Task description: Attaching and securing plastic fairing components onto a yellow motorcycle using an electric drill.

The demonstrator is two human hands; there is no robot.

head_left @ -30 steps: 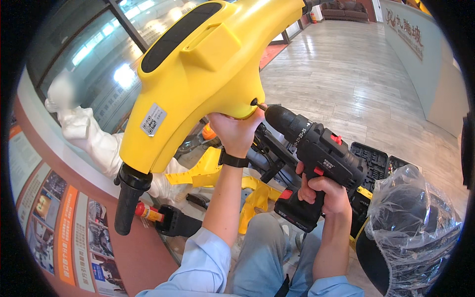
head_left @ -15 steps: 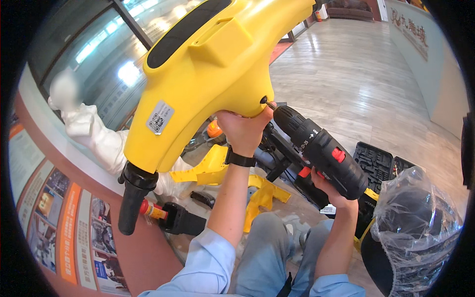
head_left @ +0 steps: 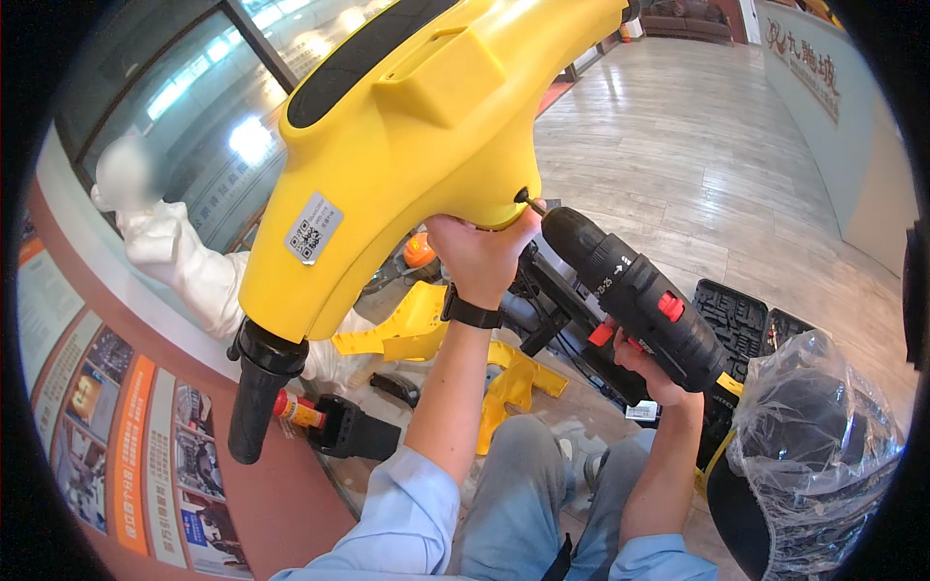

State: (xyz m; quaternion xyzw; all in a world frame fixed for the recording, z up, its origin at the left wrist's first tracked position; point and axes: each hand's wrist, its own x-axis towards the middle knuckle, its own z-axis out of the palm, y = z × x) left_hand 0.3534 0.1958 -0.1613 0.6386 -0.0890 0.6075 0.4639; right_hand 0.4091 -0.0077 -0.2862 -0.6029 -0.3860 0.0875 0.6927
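Note:
A yellow handlebar cover (head_left: 387, 184) with a dark display strip (head_left: 363, 58) fills the upper middle. Its black grip (head_left: 254, 402) hangs at the lower left. My left hand (head_left: 480, 257), with a black band at the wrist, grips the cover's lower edge from beneath; some of its fingers are hidden behind it. The thumb lies close to the bit. In my right hand (head_left: 651, 368) is a black cordless drill (head_left: 635, 295), fingers closed round its handle. The drill's bit (head_left: 533, 202) points into a dark hole (head_left: 522, 195) in the cover's near side.
Loose yellow panels (head_left: 518, 387) lie on the floor beyond my knees. An open black tool case (head_left: 736, 315) stands at right, behind a plastic-wrapped black seat (head_left: 809, 426). At left are a white statue (head_left: 165, 242) and a curved display board (head_left: 136, 436).
The drill has shifted slightly, its chuck a little lower and right, showing more of the bit. The handlebar cover has moved a touch to the right. Both hands keep their grip.

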